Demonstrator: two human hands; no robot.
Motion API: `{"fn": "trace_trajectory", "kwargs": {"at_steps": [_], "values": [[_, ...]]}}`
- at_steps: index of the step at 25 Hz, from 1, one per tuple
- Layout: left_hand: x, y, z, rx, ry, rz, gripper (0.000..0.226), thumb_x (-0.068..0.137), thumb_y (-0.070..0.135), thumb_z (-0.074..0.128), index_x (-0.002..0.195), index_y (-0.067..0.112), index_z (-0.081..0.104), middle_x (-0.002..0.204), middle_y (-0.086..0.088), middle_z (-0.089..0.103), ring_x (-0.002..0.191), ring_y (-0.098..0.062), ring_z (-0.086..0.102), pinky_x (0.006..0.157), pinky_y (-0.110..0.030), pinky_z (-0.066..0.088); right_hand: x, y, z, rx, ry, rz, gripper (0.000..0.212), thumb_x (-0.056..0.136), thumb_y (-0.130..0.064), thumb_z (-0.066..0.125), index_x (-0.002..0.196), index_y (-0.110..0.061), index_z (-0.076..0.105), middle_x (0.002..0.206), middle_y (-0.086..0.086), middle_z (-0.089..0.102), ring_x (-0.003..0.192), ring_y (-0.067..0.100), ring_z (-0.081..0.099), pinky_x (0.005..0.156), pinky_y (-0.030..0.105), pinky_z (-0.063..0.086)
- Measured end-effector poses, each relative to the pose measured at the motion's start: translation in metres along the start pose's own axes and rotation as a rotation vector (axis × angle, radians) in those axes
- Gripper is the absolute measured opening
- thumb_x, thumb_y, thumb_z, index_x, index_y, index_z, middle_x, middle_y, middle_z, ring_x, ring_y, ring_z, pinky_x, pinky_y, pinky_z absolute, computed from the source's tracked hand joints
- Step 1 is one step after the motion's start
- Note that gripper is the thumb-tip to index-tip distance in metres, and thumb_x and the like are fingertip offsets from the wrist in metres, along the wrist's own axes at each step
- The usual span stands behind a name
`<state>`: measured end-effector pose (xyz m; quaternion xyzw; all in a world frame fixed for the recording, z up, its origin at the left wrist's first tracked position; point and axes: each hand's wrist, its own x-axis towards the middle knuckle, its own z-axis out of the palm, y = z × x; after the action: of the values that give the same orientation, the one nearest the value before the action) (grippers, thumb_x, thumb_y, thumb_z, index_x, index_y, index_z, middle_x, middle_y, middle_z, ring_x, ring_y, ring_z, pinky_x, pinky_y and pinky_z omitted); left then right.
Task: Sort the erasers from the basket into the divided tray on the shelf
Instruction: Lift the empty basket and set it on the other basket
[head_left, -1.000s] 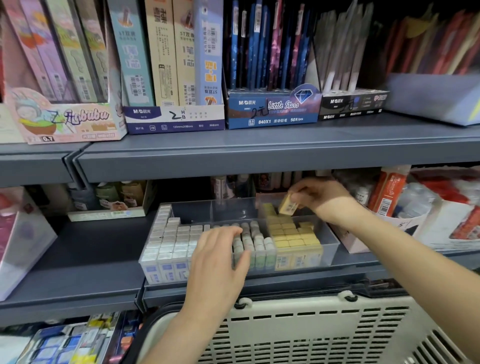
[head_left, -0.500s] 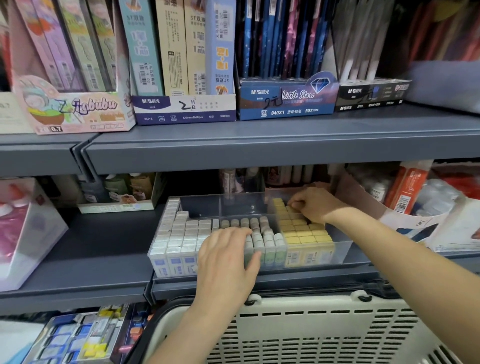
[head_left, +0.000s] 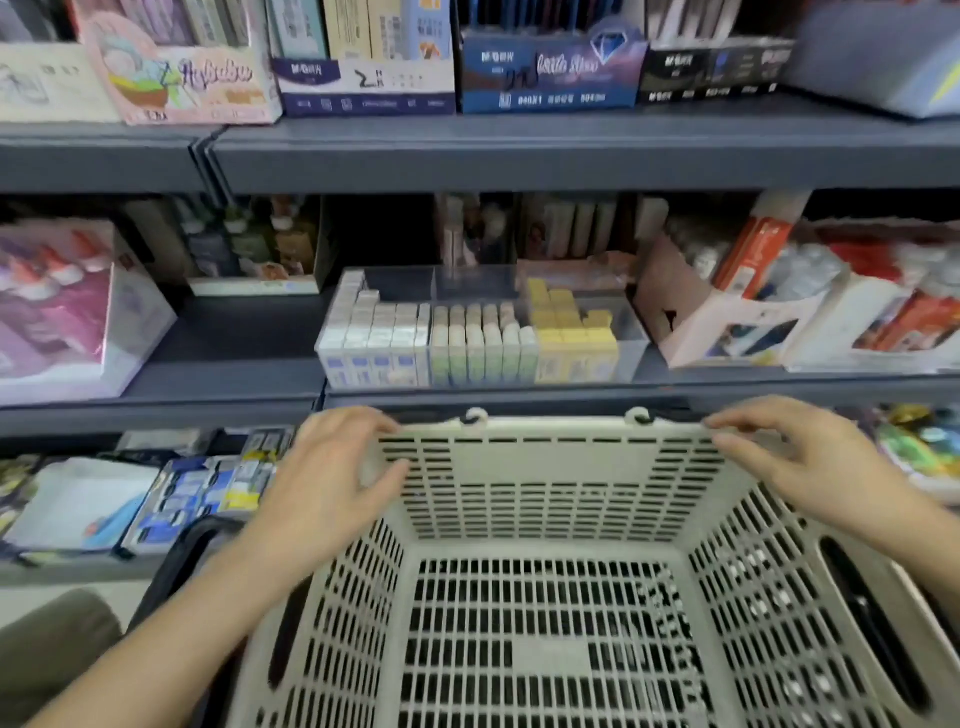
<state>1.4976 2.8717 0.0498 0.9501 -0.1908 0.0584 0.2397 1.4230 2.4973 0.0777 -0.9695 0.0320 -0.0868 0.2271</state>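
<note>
Basket (head_left: 545, 613) showed no erasers, divided tray (head_left: 631, 332) held three sorted groups; left hand (head_left: 332, 467) and right hand (head_left: 800, 457) fingers spread, empty, at the rim — sorting looked done.

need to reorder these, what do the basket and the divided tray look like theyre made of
Basket: likely moulded plastic, matte cream; slotted grid walls and floor. Divided tray: clear rigid plastic, probably acrylic; erasers show through its glossy front wall.

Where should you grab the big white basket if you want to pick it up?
Probably by the far rim of the basket, from above, one hand near each corner. That edge is a solid band above the slotted wall. The left hand and right hand are already there with open fingers. The long slots in the side walls look like handholds too.
</note>
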Motion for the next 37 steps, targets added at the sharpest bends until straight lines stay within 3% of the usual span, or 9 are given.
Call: {"fn": "trace_trajectory", "kwargs": {"at_steps": [4,6,9,12,20,23,28,32,37], "values": [[-0.05,-0.019,-0.009,0.09,-0.115,-0.242,0.06,0.082,0.029,0.066,0.133,0.008,0.043,0.135,-0.01,0.043,0.129,-0.025,0.033,0.108,-0.036,0.026,-0.053,0.048,-0.005,-0.223,0.151,0.218,0.035,0.075,-0.023,0.073,0.108,-0.01,0.066,0.096,0.022,0.062,0.098,0.039,0.055,0.085,0.051,0.048],[-0.069,-0.022,-0.005,0.035,-0.086,-0.296,0.065,0.083,0.024,0.066,0.136,0.005,0.035,0.136,-0.012,0.042,0.128,-0.027,0.036,0.106,-0.038,0.031,-0.08,0.062,0.0,-0.191,0.14,0.355,0.043,0.075,-0.031,0.072,0.112,-0.012,0.058,0.087,0.019,0.063,0.085,0.04,0.059,0.074,0.049,0.051],[-0.079,-0.029,-0.007,-0.186,-0.06,-0.502,0.047,0.085,0.021,0.063,0.126,0.011,0.044,0.109,-0.007,0.063,0.091,-0.024,0.065,0.075,-0.036,0.05,-0.109,0.059,0.008,0.048,0.03,0.519,0.021,0.08,-0.034,0.067,0.088,-0.024,0.051,0.061,-0.001,0.069,0.058,0.023,0.067,0.054,0.04,0.053],[-0.085,-0.037,-0.006,-0.481,-0.132,-0.631,0.013,0.089,0.012,0.056,0.101,0.012,0.052,0.06,-0.005,0.063,0.042,-0.014,0.056,0.045,-0.028,0.048,-0.116,0.052,0.009,0.235,0.009,0.578,0.012,0.087,-0.019,0.058,0.084,-0.023,0.048,0.053,0.004,0.066,0.039,0.018,0.059,0.045,0.036,0.048],[-0.077,-0.014,-0.064,-0.642,0.088,-0.479,0.015,0.08,0.0,0.049,0.079,0.015,0.049,0.053,-0.013,0.052,0.035,-0.018,0.043,0.038,-0.026,0.04,-0.104,0.036,-0.035,0.285,0.183,0.48,0.018,0.089,-0.009,0.055,0.079,-0.024,0.051,0.043,0.005,0.059,0.027,0.018,0.048,0.03,0.021,0.039],[-0.089,-0.009,-0.087,-0.686,0.099,-0.502,0.003,0.08,0.0,0.05,0.08,0.004,0.05,0.043,-0.009,0.048,0.032,-0.018,0.04,0.036,-0.019,0.037,-0.091,0.022,-0.056,0.305,0.194,0.442,0.009,0.073,-0.028,0.059,0.08,-0.027,0.056,0.049,0.01,0.062,0.03,0.025,0.05,0.035,0.027,0.045],[-0.111,-0.011,-0.138,-0.902,0.09,-0.446,0.006,0.083,0.004,0.052,0.087,0.0,0.053,0.045,-0.011,0.043,0.04,-0.021,0.039,0.042,-0.024,0.037,-0.073,-0.008,-0.101,0.231,0.192,0.339,0.029,0.056,-0.048,0.051,0.079,-0.032,0.059,0.05,0.009,0.065,0.035,0.024,0.058,0.033,0.022,0.044],[-0.119,-0.02,-0.188,-1.009,0.168,-0.386,0.004,0.084,-0.001,0.048,0.081,0.0,0.049,0.042,-0.009,0.04,0.036,-0.019,0.036,0.037,-0.023,0.034,-0.061,-0.067,-0.13,0.278,0.262,0.299,0.016,0.07,-0.029,0.054,0.083,-0.022,0.059,0.052,0.012,0.065,0.039,0.033,0.058,0.036,0.03,0.048],[-0.138,-0.065,-0.248,-0.983,0.308,-0.448,0.02,0.087,-0.004,0.041,0.068,-0.002,0.047,0.035,-0.008,0.037,0.027,-0.017,0.034,0.034,-0.016,0.033,-0.042,-0.172,-0.107,0.322,0.143,0.152,0.01,0.088,-0.001,0.048,0.084,-0.001,0.057,0.047,0.01,0.057,0.033,0.022,0.049,0.035,0.024,0.043]]}}
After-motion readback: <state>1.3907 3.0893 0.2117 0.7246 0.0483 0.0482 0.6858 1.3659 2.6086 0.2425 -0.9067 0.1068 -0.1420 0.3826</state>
